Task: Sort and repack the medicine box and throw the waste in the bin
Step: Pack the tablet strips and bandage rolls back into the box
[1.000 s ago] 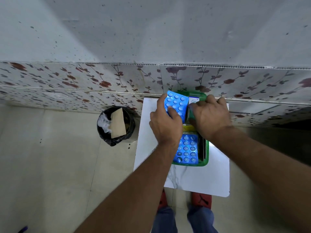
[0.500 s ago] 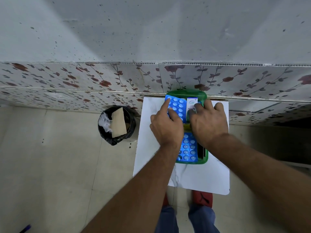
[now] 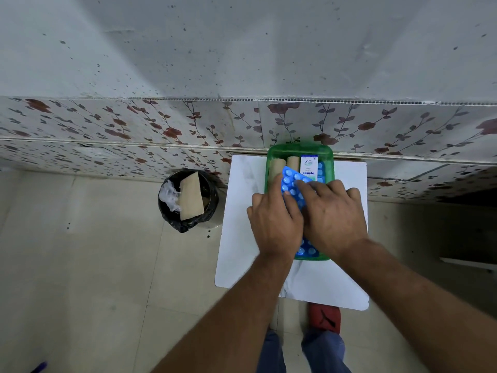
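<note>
Both hands cover the middle of the green box (image 3: 273, 168), so most of the blue blister pack (image 3: 291, 179) and whatever lies beneath cannot be seen. The small print on the white carton (image 3: 309, 164) is too fine to read, and the bin's (image 3: 209, 197) contents are partly buried.

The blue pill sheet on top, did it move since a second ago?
Yes. The blue pill sheet slid toward the person, uncovering the far end of the green box, which stayed on the white table.

Speckled grey wall (image 3: 242, 44) fills my upper frame, floral tile band (image 3: 121, 130) mid-frame, beige floor tiles (image 3: 80, 278) lower left, white table (image 3: 242, 251) center.
</note>
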